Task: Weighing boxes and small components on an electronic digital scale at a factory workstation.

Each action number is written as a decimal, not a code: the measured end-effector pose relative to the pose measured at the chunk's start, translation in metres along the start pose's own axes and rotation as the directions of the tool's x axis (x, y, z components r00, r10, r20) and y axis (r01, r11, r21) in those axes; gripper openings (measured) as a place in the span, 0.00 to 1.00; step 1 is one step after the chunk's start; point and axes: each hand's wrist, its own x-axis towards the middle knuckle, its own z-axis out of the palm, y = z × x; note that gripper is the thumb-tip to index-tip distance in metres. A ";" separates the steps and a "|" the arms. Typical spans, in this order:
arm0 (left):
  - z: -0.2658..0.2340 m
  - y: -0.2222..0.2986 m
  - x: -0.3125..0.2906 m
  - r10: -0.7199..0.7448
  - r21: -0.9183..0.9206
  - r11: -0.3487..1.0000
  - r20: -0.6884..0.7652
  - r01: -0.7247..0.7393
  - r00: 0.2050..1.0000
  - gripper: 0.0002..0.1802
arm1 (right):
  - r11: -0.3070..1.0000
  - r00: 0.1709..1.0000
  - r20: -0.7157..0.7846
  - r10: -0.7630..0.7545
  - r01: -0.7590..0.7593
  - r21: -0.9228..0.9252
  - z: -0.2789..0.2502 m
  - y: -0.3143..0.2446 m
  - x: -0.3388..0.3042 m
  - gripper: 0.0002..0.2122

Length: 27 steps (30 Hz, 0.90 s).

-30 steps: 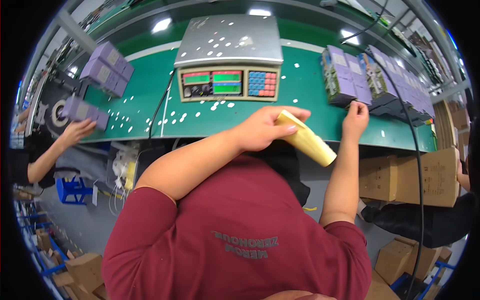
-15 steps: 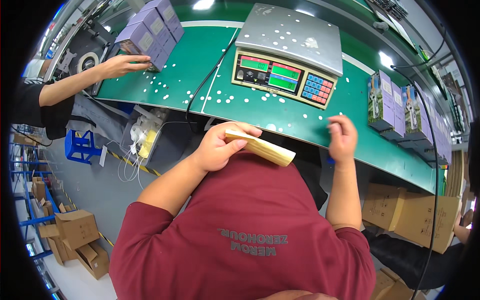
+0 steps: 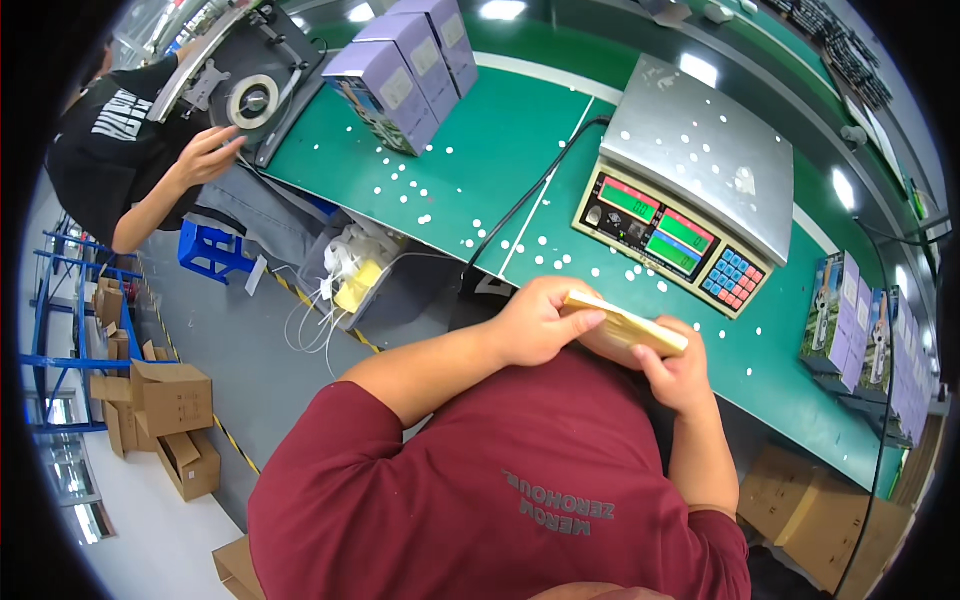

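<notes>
A flat yellow stack of thin sheets [image 3: 625,332] is held before my chest, just off the table's near edge. My left hand [image 3: 543,322] grips its left end, thumb on top and fingers underneath. At the other end, my right hand [image 3: 680,368] pinches the stack with thumb and fingers. Beyond my hands stands a weighing scale [image 3: 690,140] with a steel platform, lit green displays and a keypad. Small white round dots [image 3: 542,240] lie scattered over the green table [image 3: 470,130] and the scale's platform.
Purple boxes [image 3: 420,70] stand at the far left, more purple boxes [image 3: 850,320] at the right. Another person's hand [image 3: 208,158] is near a tape roll [image 3: 252,100]. A grey bin [image 3: 345,270], a blue stool [image 3: 212,252] and cardboard cartons [image 3: 175,400] stand left. A black cable [image 3: 540,185] crosses the table.
My right hand has come in from the right and taken the stack's right end. The view has shifted, and the other person's hand has left the purple boxes.
</notes>
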 end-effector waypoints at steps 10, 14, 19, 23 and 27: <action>-0.076 0.061 0.020 0.412 0.272 0.896 -0.220 -0.350 0.884 0.29 | 0.995 0.996 -0.053 -0.078 0.074 -0.065 0.016 -0.004 0.034 0.04; -0.169 0.172 0.054 0.678 0.915 0.394 -0.224 -0.089 0.700 0.36 | 0.983 0.993 -0.048 -0.110 0.101 -0.151 0.013 -0.004 0.029 0.04; -0.280 0.225 0.140 0.324 0.831 0.182 -0.555 0.526 0.766 0.41 | 0.967 0.986 -0.004 -0.168 0.164 -0.197 0.017 -0.009 0.032 0.04; -0.287 0.219 0.177 -0.020 0.778 0.041 -0.626 0.627 0.779 0.42 | 0.956 0.984 -0.007 -0.179 0.172 -0.237 0.017 -0.004 0.028 0.03; -0.303 0.200 0.191 -0.063 0.778 -0.127 -0.625 0.615 0.778 0.47 | 0.947 0.977 -0.007 -0.215 0.206 -0.245 0.019 -0.001 0.027 0.03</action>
